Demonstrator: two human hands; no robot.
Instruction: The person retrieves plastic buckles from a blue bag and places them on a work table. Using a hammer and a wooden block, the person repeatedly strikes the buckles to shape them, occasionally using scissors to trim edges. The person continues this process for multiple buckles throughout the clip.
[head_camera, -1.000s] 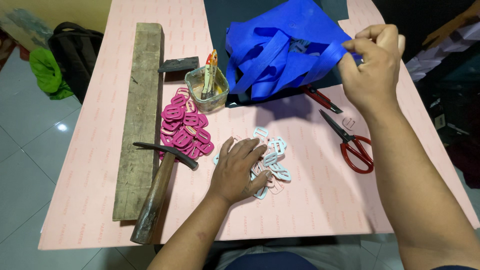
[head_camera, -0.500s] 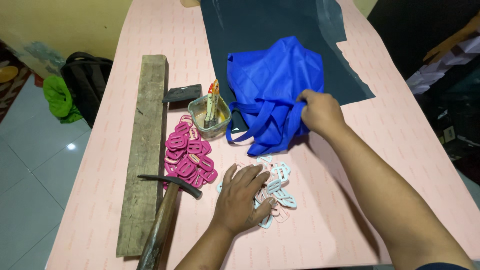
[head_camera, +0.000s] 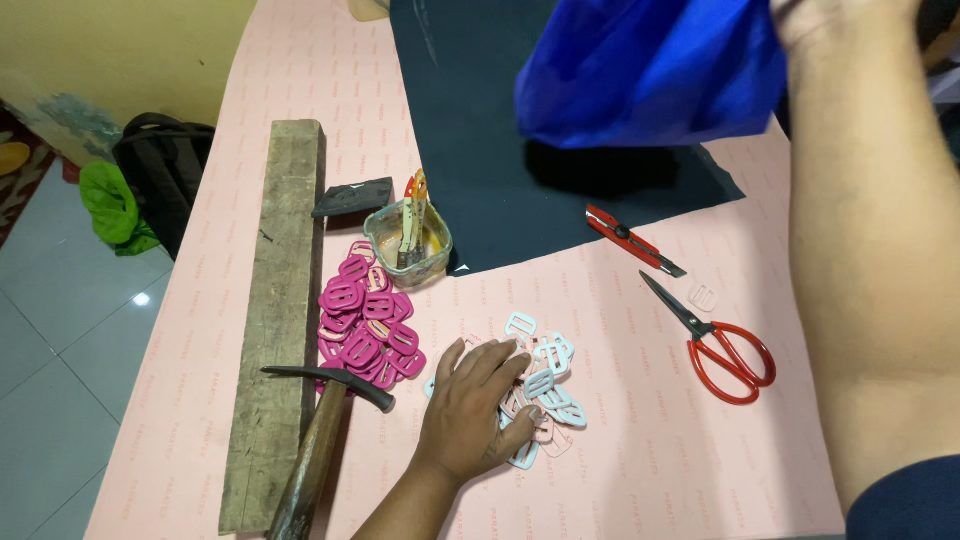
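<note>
The left hand (head_camera: 475, 410) lies flat, fingers spread, on a heap of pale buckles (head_camera: 545, 385) near the front of the pink table (head_camera: 620, 480). The right hand (head_camera: 840, 15) is raised at the far right edge of view, clamped on a blue bag (head_camera: 650, 70) that hangs in the air above a dark sheet (head_camera: 500, 150). Left of the pale heap lies a pile of magenta buckles (head_camera: 365, 325), and beyond it a small tub (head_camera: 408, 245) with tools standing in it. A plank (head_camera: 280, 300) runs along the left side, a hammer (head_camera: 320, 430) resting across its near end. Right of the buckles lie red scissors (head_camera: 725, 350) and, farther off, a red cutter (head_camera: 632, 238).
</note>
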